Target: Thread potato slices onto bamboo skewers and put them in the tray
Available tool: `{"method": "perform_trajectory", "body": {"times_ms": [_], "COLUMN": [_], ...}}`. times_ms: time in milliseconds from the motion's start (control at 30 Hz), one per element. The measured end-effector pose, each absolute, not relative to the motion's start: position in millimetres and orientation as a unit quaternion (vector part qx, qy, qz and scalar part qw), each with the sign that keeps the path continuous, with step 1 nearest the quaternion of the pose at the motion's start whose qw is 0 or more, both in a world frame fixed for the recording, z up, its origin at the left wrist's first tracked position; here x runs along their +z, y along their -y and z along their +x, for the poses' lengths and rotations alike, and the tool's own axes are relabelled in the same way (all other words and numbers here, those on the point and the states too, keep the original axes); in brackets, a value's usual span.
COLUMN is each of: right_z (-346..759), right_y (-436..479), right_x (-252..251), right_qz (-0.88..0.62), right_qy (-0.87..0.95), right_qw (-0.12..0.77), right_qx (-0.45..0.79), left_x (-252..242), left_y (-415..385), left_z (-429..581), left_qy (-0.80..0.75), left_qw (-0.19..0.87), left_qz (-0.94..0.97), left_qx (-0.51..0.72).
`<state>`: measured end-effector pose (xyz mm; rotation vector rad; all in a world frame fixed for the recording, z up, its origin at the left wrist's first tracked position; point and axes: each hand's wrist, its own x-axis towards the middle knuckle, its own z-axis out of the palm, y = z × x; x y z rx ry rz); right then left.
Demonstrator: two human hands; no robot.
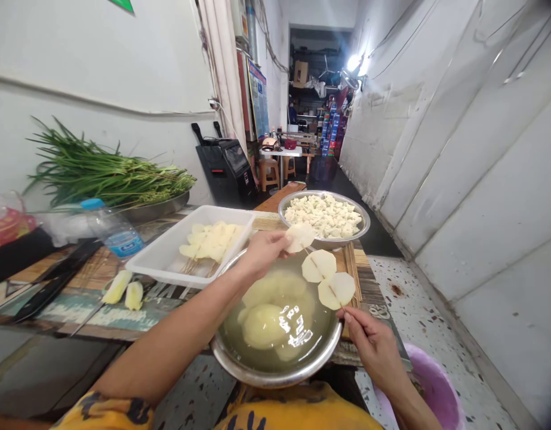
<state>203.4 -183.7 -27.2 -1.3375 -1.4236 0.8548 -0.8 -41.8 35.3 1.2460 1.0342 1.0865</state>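
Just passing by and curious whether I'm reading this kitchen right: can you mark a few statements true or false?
1. The left hand pinches a potato slice. True.
2. The right hand holds a knife. False: it holds a skewer carrying two threaded slices.
3. The steel bowl beneath the hands is dry. False: it holds water and potato.
4. The white tray holds skewered slices. True.
5. The far bowl holds cauliflower florets. True.

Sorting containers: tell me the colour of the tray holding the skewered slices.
The tray is white, seen best in the head view.
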Motion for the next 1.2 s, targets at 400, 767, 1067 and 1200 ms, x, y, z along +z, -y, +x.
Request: {"method": "perform_trajectory", "body": {"times_ms": [400, 767, 1067, 1200], "right_z": [193, 193, 195, 196], "right_y": [185, 193, 191, 188], "right_x": [-37, -34, -40, -37], "right_qz": [-0.425, -0.513, -0.506, -0.485], "right_qy": [0.431, 0.502, 0.489, 0.465], "right_qw": [0.503, 0.491, 0.493, 0.513], "right_qx": [0.617, 0.493, 0.512, 0.535], "left_x": [28, 21, 15, 16], "left_y": [42, 43, 41, 41], "left_z": [2, 2, 1, 1], "left_qy": [-0.426, -0.458, -0.452, -0.446], "left_qw": [0.53, 0.39, 0.356, 0.365], "left_qz": [0.518, 0.612, 0.655, 0.654], "left_qx": [0.519, 0.513, 0.489, 0.49]}}
